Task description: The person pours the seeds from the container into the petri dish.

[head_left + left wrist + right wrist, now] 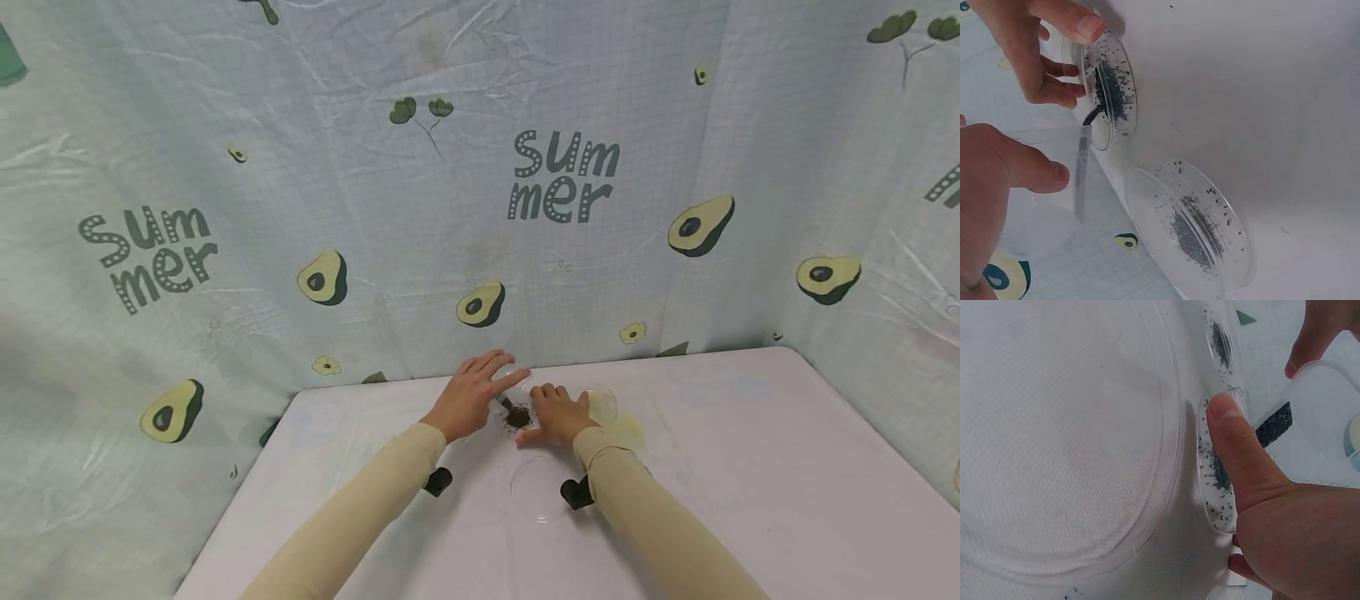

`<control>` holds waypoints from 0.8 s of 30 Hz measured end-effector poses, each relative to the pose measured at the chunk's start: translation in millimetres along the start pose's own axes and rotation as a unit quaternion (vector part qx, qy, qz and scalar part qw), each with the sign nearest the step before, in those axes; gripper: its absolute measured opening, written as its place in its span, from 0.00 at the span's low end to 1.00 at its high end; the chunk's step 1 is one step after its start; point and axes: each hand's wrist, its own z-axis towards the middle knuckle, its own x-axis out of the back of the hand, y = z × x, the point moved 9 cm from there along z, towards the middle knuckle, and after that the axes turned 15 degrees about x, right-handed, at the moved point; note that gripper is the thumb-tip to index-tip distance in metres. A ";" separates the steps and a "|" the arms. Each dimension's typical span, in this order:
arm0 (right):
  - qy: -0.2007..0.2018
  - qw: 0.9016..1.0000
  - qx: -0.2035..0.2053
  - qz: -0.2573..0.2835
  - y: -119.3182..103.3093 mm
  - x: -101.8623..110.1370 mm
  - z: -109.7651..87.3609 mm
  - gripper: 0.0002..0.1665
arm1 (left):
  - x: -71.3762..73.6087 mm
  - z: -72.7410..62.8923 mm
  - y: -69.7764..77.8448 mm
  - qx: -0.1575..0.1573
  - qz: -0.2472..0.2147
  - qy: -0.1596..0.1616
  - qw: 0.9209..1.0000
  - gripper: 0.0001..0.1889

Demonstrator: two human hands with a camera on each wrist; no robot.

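My left hand grips a clear plastic cup, tipped so its mouth faces a small clear dish. Black grains run along the cup's wall and spill from its rim in a thin stream. They land in a dark heap inside the small dish, with loose grains scattered around it. My right hand holds this dish by its sides, the thumb at the near rim and the other fingers on the far side.
A second clear dish holding dark grains stands beside the first. Nearer me lies a large clear round dish. Right of my right hand, another clear dish has yellowish contents. A printed curtain hangs behind the white table.
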 end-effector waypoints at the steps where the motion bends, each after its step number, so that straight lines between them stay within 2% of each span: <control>1: -0.002 1.000 0.000 0.000 0.0 -0.3 0.2 0.55 | 0.2 0.0 -0.8 0.003 -0.007 0.000 1.000 0.44; 4: -0.003 1.000 0.002 0.001 -0.6 0.0 0.2 0.54 | 0.5 0.1 -5.8 0.024 -0.048 -0.001 0.999 0.45; 9: -0.005 1.000 0.000 -0.007 1.1 -1.9 1.1 0.54 | -1.0 -1.3 -18.5 0.061 -0.123 0.002 0.991 0.49; 18: -0.016 1.000 0.002 -0.024 3.7 -2.9 5.9 0.56 | 0.9 -6.7 -37.5 0.111 -0.163 0.001 0.980 0.49; 24: -0.005 1.000 0.015 -0.017 6.1 -2.2 8.3 0.61 | -1.7 -11.7 -50.2 0.164 -0.201 -0.013 0.966 0.49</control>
